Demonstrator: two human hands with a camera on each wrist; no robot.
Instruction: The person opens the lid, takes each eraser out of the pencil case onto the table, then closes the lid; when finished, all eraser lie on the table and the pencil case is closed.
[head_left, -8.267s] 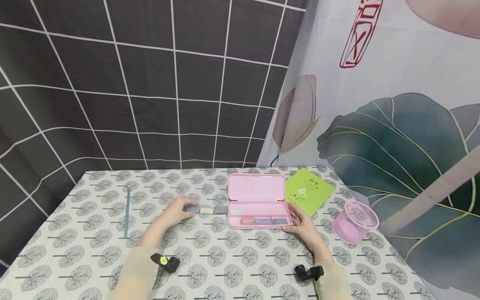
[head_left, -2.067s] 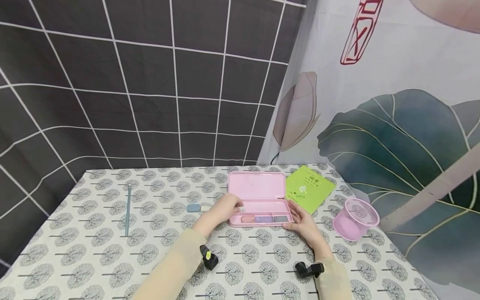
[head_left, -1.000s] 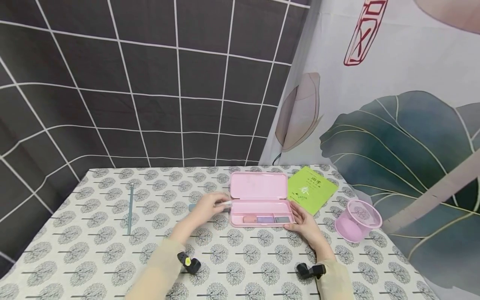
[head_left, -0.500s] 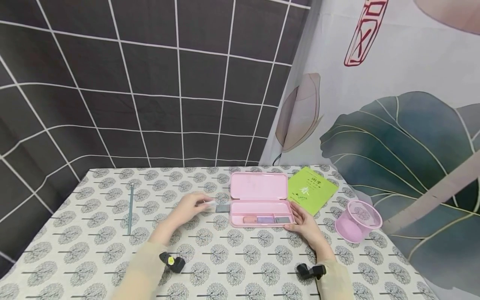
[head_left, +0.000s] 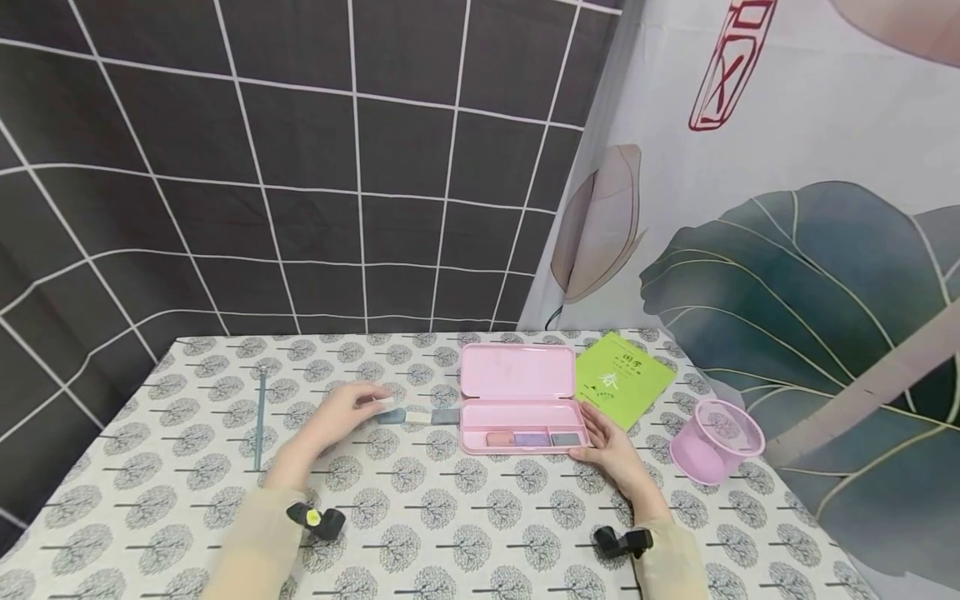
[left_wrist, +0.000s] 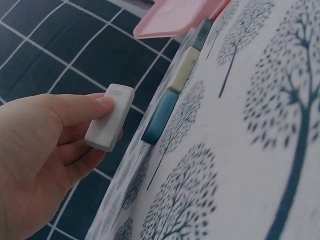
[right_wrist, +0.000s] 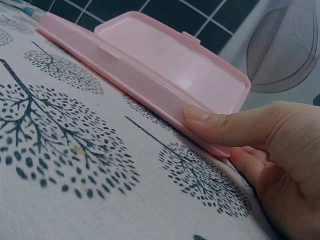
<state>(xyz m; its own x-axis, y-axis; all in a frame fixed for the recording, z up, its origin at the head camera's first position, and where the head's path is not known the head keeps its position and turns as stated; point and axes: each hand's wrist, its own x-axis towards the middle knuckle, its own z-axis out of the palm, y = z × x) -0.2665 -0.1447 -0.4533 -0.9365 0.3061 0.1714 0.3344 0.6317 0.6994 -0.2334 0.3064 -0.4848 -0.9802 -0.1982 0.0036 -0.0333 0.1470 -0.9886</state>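
A white oblong block (left_wrist: 111, 119) is held aloft, left of the pink case (head_left: 525, 412) lying open.

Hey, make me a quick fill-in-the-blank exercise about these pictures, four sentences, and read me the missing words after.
1. The left hand pinches a block whose color is ____.
2. The right hand holds the pencil case by its ____ end.
3. The row of blocks outside the pencil case contains ____ blocks.
4. Inside the pencil case, the purple block lies between the pink block and a ____ one.

Missing words: white; right; three; gray.
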